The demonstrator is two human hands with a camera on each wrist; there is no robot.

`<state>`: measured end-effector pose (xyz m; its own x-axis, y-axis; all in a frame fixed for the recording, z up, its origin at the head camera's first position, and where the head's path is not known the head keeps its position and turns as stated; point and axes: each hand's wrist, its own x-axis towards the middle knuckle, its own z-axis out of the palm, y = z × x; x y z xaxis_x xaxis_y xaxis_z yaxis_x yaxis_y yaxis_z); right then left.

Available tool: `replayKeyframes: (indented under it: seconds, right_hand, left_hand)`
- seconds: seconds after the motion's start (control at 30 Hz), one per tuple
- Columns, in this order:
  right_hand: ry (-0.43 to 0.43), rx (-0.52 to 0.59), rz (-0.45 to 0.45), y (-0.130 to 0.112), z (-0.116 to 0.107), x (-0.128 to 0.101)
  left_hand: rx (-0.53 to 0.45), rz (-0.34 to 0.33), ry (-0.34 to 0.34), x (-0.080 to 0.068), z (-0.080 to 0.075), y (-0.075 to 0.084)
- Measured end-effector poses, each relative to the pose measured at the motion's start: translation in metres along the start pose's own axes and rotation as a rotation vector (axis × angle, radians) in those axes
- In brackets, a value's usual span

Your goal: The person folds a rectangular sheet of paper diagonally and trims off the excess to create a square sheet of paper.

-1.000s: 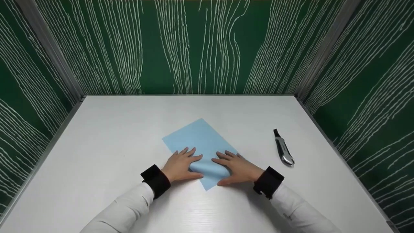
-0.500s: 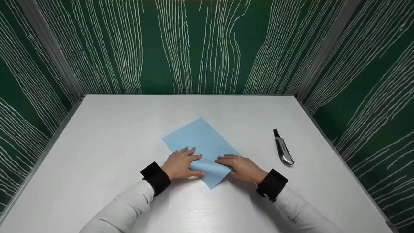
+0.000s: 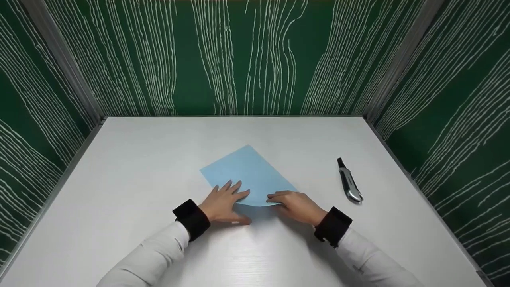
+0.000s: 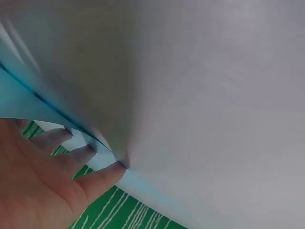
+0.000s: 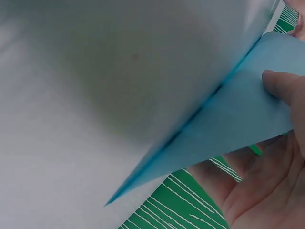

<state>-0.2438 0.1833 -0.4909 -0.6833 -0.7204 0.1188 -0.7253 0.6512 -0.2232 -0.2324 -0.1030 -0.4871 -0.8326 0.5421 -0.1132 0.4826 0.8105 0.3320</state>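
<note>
Green-walled white table (image 3: 139,167): our left hand (image 3: 223,205) presses flat on the blue paper (image 3: 247,175) mid-table; our right hand (image 3: 297,205) pinches its lifted near corner. Uneven pull could skew the fold.

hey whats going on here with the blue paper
A person is folding a sheet of light blue paper on a white table. The left hand lies flat with straight fingers on the near left part of the sheet, pressing it down. The right hand pinches the near corner and has it lifted off the table, bent up toward the rest of the sheet. A utility knife lies untouched on the table to the right.
</note>
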Motion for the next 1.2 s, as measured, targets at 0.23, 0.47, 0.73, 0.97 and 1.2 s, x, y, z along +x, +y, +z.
replayKeyframes:
  seconds: [0.23,0.47,0.73,0.97,1.2]
  right_hand:
    - [0.025,0.017,0.025,-0.001,0.0,0.001]
    - [0.02,0.07,0.027,0.005,-0.001,-0.001]
    - [0.073,0.202,0.087,0.022,-0.005,-0.01]
    - [0.104,0.314,0.149,0.038,-0.006,-0.016]
    - [0.12,0.391,0.176,0.046,-0.01,-0.014]
  left_hand:
    - [-0.049,0.043,0.117,0.003,-0.004,0.001]
    - [0.024,0.085,0.228,0.003,-0.004,-0.001]
    - [0.004,0.107,0.246,0.003,-0.007,-0.004]
    - [-0.073,0.079,0.239,0.006,-0.012,-0.006]
    - [-0.182,-0.029,0.266,0.009,-0.016,-0.008]
